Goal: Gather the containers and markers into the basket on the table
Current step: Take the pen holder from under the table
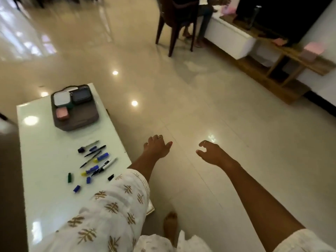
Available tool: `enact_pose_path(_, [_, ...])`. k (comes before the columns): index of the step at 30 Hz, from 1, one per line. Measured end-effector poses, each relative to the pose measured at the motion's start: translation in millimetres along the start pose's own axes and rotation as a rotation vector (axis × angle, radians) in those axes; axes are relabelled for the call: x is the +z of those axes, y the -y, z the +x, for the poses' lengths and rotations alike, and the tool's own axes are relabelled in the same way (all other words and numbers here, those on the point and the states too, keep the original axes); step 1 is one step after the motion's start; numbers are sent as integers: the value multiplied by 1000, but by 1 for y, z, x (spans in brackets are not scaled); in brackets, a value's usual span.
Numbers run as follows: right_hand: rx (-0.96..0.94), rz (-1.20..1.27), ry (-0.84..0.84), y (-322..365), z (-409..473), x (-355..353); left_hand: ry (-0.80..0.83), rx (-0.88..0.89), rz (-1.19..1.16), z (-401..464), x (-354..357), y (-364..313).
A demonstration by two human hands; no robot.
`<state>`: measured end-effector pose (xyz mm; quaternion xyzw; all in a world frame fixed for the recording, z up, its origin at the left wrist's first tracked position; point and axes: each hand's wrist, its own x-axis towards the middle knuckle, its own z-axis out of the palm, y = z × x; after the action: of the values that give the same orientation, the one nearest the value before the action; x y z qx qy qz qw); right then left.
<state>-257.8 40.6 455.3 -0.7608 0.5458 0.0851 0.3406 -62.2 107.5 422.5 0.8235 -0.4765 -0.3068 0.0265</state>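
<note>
1. Fingers first: the left hand (158,146) hangs out over the glossy tiled floor (200,110), fingers (155,138) loosely curled and holding nothing.
2. The right hand (211,152) is out there too, fingers (203,143) hooked in a loose half-curl, thumb apart, equally empty.
3. Both hands sit well off to the right of the white glossy surface (45,146), touching none of the task's things.
4. On that surface, near the left forearm, lies the scatter of blue, black and yellow-capped markers (94,160), with loose caps (76,188) strewn just beside them.
5. Farther along stands the dark grey rectangular basket (80,120). Inside it, at the far end: a white square lidded container (61,99), a dark square container (81,97) and a small pink container (62,113).
6. My read: containers look gathered, markers not yet, so we're between steps.
7. Next move calls for swinging a hand back left over the surface and pinching up the thin markers, watching they don't roll, then carrying them to the basket's open near half.
</note>
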Motion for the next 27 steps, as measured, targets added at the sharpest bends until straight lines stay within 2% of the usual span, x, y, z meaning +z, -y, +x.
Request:
enact_pose_path(9, [-231, -170, 148, 67, 174, -64, -64, -296, -114, 113, -62, 28])
enact_pose_path(17, [-418, -361, 392, 146, 316, -104, -200, -577, -363, 182, -118, 26])
enact_pose_path(21, [-534, -454, 485, 194, 360, -100, -246, -678, -431, 204, -135, 36])
enact_pose_path(27, [-761, -614, 578, 291, 424, -66, -290, -908, -552, 231, -150, 87])
